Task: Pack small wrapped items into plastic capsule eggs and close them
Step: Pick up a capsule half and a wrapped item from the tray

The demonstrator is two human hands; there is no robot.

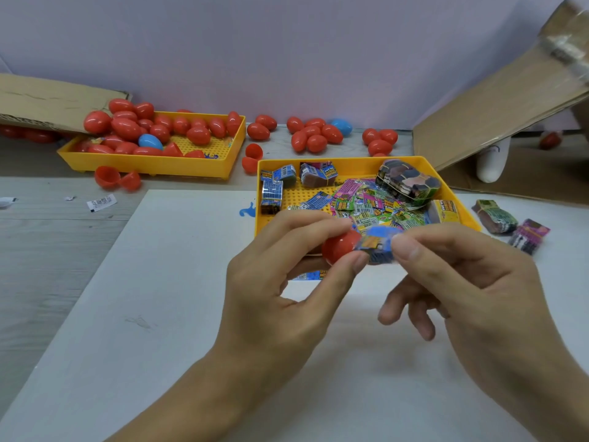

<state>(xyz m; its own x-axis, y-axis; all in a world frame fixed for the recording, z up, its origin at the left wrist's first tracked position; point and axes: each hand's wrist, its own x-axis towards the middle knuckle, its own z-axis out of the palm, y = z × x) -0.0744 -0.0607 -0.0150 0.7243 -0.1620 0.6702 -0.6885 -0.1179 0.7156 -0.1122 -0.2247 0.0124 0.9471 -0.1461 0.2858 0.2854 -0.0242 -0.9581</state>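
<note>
My left hand (280,282) grips a red egg half (339,247) between thumb and fingers, its open side turned right. My right hand (462,282) pinches a small blue wrapped item (379,245) at the mouth of that half; how far the item sits inside is hidden. Both hands hover above the near edge of a yellow tray (357,162) filled with several colourful wrapped items (366,205). A second yellow tray (153,164) at the back left holds several closed red eggs and one blue egg (149,141).
Loose red eggs (314,135) and another blue egg (341,126) lie along the back wall. Open red halves (116,180) sit by the left tray. Cardboard pieces (497,116) lean at the right and far left. Wrapped bundles (495,216) lie right of the near tray on the white board (159,282).
</note>
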